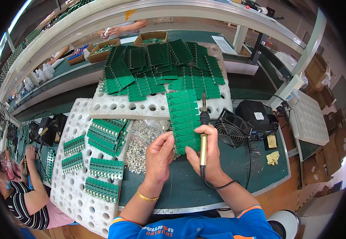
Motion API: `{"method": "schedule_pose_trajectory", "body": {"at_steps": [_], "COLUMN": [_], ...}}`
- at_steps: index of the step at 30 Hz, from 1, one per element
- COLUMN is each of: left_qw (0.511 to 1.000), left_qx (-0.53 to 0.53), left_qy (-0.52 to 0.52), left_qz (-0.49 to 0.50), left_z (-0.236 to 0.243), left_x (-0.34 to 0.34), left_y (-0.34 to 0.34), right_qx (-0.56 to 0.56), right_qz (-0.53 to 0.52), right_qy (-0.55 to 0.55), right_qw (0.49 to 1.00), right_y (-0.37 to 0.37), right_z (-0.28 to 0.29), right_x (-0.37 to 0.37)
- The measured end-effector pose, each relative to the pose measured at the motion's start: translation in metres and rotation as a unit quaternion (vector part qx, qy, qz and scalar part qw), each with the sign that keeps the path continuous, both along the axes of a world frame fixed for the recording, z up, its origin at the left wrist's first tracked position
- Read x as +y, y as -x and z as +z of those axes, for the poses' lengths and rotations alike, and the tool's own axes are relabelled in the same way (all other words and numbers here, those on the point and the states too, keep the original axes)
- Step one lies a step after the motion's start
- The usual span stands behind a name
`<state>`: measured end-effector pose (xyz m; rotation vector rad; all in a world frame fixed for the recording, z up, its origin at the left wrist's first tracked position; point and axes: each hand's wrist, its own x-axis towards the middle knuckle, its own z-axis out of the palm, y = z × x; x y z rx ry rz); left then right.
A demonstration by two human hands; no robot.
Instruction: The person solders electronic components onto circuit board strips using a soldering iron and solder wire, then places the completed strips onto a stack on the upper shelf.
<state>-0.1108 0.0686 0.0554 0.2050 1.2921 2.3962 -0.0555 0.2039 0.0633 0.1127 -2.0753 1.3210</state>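
Note:
My left hand [159, 158] is closed on the lower left edge of a green circuit board panel [183, 115], held tilted up over the bench. In my right hand [212, 157] is a soldering iron [203, 119], its tip pointing up and away, beside the panel's right edge. My right thumb also rests against the panel's lower right corner. Small silvery metal parts [136, 156] lie heaped, partly in a clear plastic bag, left of my left hand. Beyond the panel, many bare green boards [153, 65] are piled on a white foam block [119, 105].
Boards fitted with metal parts [106, 167] lie on another foam block [75, 191] at left. Right of the iron stand a black fan [229, 129], a black soldering station [254, 113] and a yellow sponge [272, 158]. A person [27, 195] works at far left; another's hand [117, 30] shows beyond a rail.

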Motion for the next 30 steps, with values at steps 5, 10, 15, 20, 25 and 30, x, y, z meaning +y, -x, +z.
{"method": "schedule_pose_trajectory", "body": {"at_steps": [5,10,15,20,25,30], "left_qw": [0.999,1.000,1.000,1.000,0.999,0.999], "left_qx": [0.018,0.020,0.025,0.025,0.020,0.022], "left_qy": [0.023,0.013,0.011,0.008,0.025,0.031], "left_qz": [0.024,0.011,0.005,0.001,0.009,0.013], "left_z": [-0.0009,-0.0007,-0.0011,-0.0029,0.0011,0.0004], "left_x": [0.0005,0.0005,0.0002,-0.0009,0.0015,0.0020], "left_y": [-0.0007,-0.0009,-0.0008,-0.0013,-0.0020,-0.0022], "right_qx": [0.015,0.015,0.015,0.022,0.016,0.020], "right_qz": [-0.005,-0.011,-0.014,-0.014,-0.011,-0.013], "right_qy": [-0.009,0.004,-0.004,-0.005,-0.006,-0.009], "right_qw": [1.000,1.000,1.000,1.000,1.000,1.000], "right_y": [0.0010,0.0011,-0.0003,0.0001,-0.0006,-0.0018], "right_z": [-0.0022,-0.0032,-0.0032,-0.0043,-0.0027,-0.0021], "right_x": [0.0002,0.0011,0.0017,0.0011,0.0017,0.0024]}}
